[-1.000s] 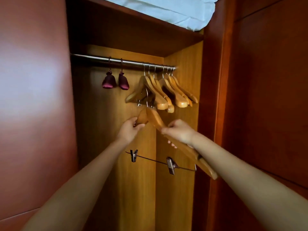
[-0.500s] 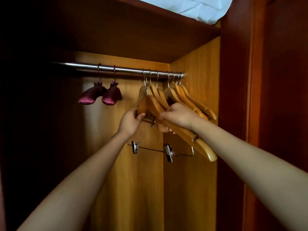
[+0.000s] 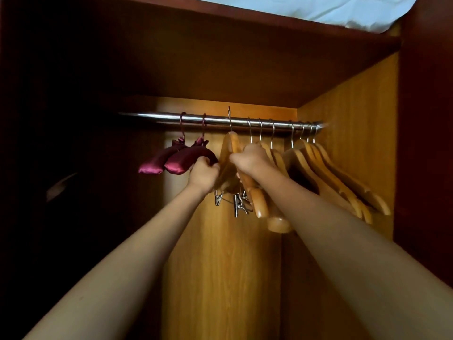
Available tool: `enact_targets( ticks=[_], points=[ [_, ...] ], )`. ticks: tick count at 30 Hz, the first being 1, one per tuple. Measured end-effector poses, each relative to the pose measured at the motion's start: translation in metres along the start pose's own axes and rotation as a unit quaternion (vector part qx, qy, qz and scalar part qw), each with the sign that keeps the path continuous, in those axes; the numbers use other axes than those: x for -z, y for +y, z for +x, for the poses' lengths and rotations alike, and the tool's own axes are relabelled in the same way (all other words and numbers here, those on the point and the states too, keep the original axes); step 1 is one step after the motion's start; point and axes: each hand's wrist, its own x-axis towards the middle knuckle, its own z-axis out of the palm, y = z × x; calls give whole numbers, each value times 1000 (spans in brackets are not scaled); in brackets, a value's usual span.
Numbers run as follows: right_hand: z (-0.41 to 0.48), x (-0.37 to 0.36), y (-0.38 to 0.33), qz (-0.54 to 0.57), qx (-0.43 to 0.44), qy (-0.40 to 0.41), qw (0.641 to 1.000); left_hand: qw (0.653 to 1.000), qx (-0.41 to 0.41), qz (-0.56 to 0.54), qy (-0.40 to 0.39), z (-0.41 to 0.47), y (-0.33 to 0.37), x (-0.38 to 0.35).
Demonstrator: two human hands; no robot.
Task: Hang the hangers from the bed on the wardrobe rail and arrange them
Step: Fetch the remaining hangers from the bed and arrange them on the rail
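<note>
Both hands hold one wooden hanger [image 3: 230,146] up at the wardrobe rail [image 3: 159,116], left of the hangers that already hang there. Its wire hook stands upright, crosses in front of the rail and curls over just above it; whether the hook rests on the bar cannot be told. The hanger is seen almost end-on, its long axis running from the back of the wardrobe towards the camera, with the near arm sloping down and to the right.

The left hand [image 3: 203,171] has its fingers curled round the hanger's left side, and the right hand [image 3: 250,159] grips it just under the neck. The two hands cover most of the wood between them. Below them hang metal clips [image 3: 238,205], bunched together and blurred (it is hard to say which hanger each belongs to).

The hung hangers [image 3: 331,173] fill the right end of the rail, their arms pointing down and to the right. The right forearm hides parts of the nearest ones.

Two burgundy sachets [image 3: 171,160] hang by loops on the rail to the left, swung out sideways, the nearer one touching the left hand. The wardrobe's left half is too dark to read. White bedding [image 3: 318,8] on the top shelf [image 3: 220,45] is cut off by the frame's upper edge.
</note>
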Motion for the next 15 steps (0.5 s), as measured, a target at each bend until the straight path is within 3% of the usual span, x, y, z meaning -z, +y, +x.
enact_targets(
  ticks=[6,15],
  points=[
    [27,-11,-1,8,-12,56,998,999,-28,43,-7,3,-18,6],
    [16,-27,-3,-70,-6,11,997,976,-78,200,-44,-7,-31,30]
  ],
)
